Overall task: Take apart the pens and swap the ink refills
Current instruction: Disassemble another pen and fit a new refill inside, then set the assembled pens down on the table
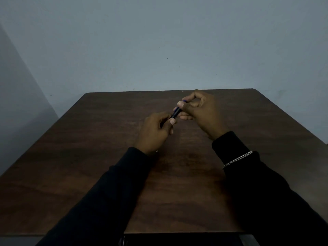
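A dark blue pen [175,113] is held slanted above the middle of the brown wooden table [88,139]. My left hand [156,132] pinches its lower end between thumb and fingers. My right hand [198,110] grips its upper end, with the thumb laid over the barrel and a blue tip showing just above the thumb. Most of the pen is hidden inside the two hands. I cannot see a second pen or a loose refill.
A pale blue-grey wall rises directly behind the table's far edge. Black sleeves cover both forearms, and a silver chain bracelet [237,159] lies over the right one. A dark object [177,239] sits at the table's near edge.
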The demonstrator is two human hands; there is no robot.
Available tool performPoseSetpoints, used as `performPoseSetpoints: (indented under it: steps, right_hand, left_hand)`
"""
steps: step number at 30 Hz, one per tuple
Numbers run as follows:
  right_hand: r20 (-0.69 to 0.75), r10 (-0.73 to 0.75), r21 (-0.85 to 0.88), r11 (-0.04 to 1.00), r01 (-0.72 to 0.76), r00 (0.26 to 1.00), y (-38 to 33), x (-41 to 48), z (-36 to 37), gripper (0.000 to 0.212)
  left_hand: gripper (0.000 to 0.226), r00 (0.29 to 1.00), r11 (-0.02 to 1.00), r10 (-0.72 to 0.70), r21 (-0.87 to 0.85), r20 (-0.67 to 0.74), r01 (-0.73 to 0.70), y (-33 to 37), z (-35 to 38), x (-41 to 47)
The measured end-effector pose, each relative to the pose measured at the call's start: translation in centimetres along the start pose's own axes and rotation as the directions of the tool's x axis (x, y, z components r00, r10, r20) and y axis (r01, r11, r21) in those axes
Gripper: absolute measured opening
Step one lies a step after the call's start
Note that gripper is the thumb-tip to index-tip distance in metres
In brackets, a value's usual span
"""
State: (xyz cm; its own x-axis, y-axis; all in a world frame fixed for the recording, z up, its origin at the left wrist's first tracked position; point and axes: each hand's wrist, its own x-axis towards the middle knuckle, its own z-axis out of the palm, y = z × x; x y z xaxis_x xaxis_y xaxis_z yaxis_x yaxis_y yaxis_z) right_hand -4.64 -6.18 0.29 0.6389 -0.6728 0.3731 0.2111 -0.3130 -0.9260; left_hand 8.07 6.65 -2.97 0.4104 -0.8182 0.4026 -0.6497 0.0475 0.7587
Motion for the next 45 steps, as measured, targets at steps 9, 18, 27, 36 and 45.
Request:
performPoseSetpoints:
  steps: [9, 18, 27, 36, 45]
  right_hand:
    - [-0.015, 0.178, -0.229, 0.957, -0.177, 0.984, -0.1, 1.4, -3.8, 0.016]
    - [-0.101, 0.445, -0.617, 0.673, -0.407, 0.89, -0.2, 0.8, -6.0, 0.025]
    - [-0.162, 0.414, -0.806, 0.468, -0.362, 0.896, 0.9, 0.1, -6.3, 0.022]
    - [-0.182, 0.286, -0.881, 0.376, -0.285, 0.941, 1.9, -0.7, -6.0, 0.026]
    - [-0.214, 0.288, -0.824, 0.46, -0.331, 0.933, 0.2, -1.2, -6.8, 0.008]
  left_hand:
    - [0.038, 0.949, 0.96, -0.24, -0.095, 0.206, 0.263, 3.1, 1.8, 1.3]
    - [0.017, 0.848, 0.851, -0.476, -0.124, 0.234, 0.511, 4.1, 7.8, 2.3]
    - [0.023, 0.828, 0.835, -0.511, -0.096, 0.233, 0.542, 5.0, 10.8, 1.9]
    - [0.019, 0.836, 0.847, -0.511, -0.046, 0.197, 0.529, 5.7, 11.3, 2.1]
    - [0.035, 0.835, 0.832, -0.516, -0.121, 0.193, 0.542, 6.1, 11.1, 1.8]
